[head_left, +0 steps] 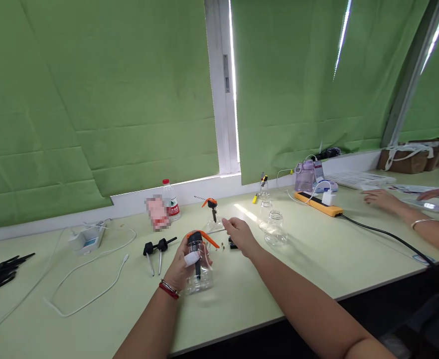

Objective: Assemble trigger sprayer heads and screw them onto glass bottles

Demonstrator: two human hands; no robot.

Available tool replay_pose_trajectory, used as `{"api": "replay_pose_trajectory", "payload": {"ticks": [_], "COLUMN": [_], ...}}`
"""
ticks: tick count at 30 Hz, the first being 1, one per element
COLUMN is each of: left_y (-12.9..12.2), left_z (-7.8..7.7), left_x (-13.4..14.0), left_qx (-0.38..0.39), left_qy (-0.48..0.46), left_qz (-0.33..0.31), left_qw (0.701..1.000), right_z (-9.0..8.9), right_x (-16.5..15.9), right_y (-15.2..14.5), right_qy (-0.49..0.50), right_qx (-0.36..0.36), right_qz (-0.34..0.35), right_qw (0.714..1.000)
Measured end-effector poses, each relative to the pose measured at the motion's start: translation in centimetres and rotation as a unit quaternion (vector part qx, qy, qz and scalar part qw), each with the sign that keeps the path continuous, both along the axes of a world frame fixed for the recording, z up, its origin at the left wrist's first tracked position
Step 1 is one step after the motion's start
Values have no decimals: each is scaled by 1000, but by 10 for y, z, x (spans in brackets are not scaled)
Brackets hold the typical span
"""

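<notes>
My left hand [182,264] is wrapped around a clear spray bottle [200,284] with a black head and an orange lever. The bottle stands tilted slightly near the table's front, and a dark tube shows inside it. To its right, my right hand [239,235] is closed in a pinch on a thin metal rod [216,231] that points left. A second clear bottle with a black and orange spray head [212,204] stands just behind. Small metal parts [222,246] and a small black piece [233,243] lie between and under my hands.
Left lie black pump parts with metal tubes [161,245], a white cable [92,311], a power strip [90,239] and black strips [2,271]. A water bottle [174,207] stands behind. Rightward are a clear jar [276,229], an orange power strip [318,204] and another person's hands [383,202].
</notes>
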State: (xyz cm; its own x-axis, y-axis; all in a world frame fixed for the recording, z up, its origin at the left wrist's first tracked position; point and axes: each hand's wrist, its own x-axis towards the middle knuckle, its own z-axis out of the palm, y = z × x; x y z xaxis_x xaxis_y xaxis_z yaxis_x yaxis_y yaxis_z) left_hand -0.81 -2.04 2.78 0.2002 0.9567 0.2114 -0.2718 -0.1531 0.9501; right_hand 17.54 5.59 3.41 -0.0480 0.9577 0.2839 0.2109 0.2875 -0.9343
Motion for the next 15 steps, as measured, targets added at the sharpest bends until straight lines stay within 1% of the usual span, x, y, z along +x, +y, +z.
{"api": "replay_pose_trajectory", "payload": {"ticks": [1,2,4,6,9,11,15], "left_y": [0,1,4,7,10,11,16], "left_z": [0,0,-3,-7,-13,-15,-19], "left_x": [-1,-3,-6,-9,-13,-14,-14], "left_qx": [-14,-24,-32,-33,-48,-74,-109], "left_qy": [4,7,1,-19,-31,-33,-22], "left_qz": [-21,-35,-53,-60,-70,-65,-17], "left_qw": [1000,999,998,997,996,995,994], "right_z": [-6,-12,-21,-27,-31,-34,-38], "right_x": [2,3,5,5,5,3,-2], "right_y": [5,9,14,15,14,14,12], "right_qy": [25,50,85,92,87,97,123], "right_qx": [-65,-112,-164,-208,-277,-289,-255], "right_qz": [31,47,54,67,119,145,159], "right_qw": [997,991,981,971,949,941,946]}}
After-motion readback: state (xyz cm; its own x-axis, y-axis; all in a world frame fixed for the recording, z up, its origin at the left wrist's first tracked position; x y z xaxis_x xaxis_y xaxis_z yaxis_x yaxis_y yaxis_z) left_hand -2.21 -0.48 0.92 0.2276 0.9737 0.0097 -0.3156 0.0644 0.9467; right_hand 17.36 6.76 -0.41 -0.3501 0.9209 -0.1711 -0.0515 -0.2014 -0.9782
